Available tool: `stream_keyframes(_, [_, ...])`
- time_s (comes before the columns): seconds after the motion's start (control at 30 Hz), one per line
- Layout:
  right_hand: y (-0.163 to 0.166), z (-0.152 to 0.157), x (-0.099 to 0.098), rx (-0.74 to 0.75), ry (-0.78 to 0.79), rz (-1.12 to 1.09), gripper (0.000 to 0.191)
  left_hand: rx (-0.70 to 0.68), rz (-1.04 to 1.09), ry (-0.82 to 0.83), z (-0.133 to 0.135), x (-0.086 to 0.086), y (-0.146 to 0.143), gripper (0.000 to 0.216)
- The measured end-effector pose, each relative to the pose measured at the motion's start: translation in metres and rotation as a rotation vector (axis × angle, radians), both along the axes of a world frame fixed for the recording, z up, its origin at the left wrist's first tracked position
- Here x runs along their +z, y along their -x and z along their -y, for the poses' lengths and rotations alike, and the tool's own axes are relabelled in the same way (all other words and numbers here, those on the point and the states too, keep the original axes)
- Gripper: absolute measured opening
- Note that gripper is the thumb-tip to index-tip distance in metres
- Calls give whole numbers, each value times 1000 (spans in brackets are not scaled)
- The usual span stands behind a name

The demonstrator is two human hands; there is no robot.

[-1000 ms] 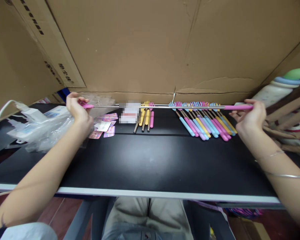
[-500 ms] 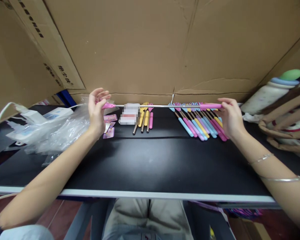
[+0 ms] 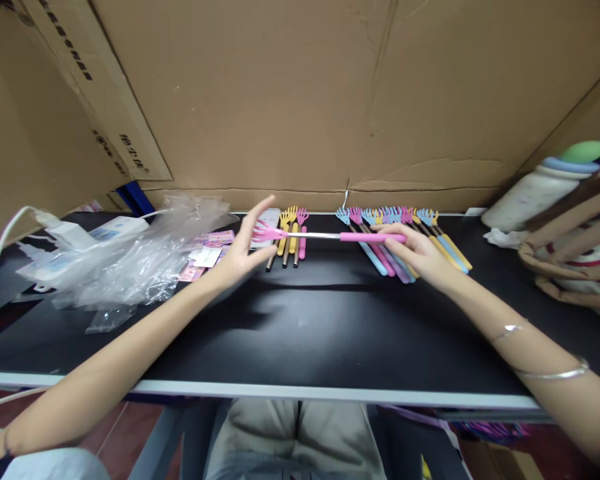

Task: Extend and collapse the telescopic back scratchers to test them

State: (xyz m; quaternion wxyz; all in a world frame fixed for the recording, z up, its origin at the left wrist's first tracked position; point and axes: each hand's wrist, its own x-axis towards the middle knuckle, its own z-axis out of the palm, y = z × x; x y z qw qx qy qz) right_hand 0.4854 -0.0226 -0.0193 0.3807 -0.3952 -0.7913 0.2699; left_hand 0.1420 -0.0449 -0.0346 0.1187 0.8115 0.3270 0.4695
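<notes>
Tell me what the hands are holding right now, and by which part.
The right hand grips a pink telescopic back scratcher by its pink handle. The open left hand presses its palm against the claw end, not gripping.

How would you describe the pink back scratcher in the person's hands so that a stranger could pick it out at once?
Start at the black table before the cardboard wall. Above its middle, the pink back scratcher spans from the left hand to the right hand. Unlike the scratchers lying in rows, it is lifted, sideways, its thin metal rod showing.
</notes>
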Motion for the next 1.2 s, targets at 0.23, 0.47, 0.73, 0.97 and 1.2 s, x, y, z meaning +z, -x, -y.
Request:
stream_keyframes(0.23, [4, 7, -2, 15, 36, 45, 41, -5, -90, 44, 11, 0, -9, 74])
stream_keyframes(0.47, [2, 4, 2, -29, -181, 172, 31, 48, -188, -37, 15, 7, -13, 59])
stream_keyframes(0.73, [6, 4, 6, -97, -359, 241, 25, 177, -297, -140, 9, 4, -13, 33])
stream_keyframes(0.97, [2, 2, 9, -141, -507, 330, 24, 304, -547, -325, 5, 1, -9, 25])
stream_keyframes(1.2, [2, 2, 9, -151, -599, 427, 25, 349, -632, -383, 7, 4, -7, 25])
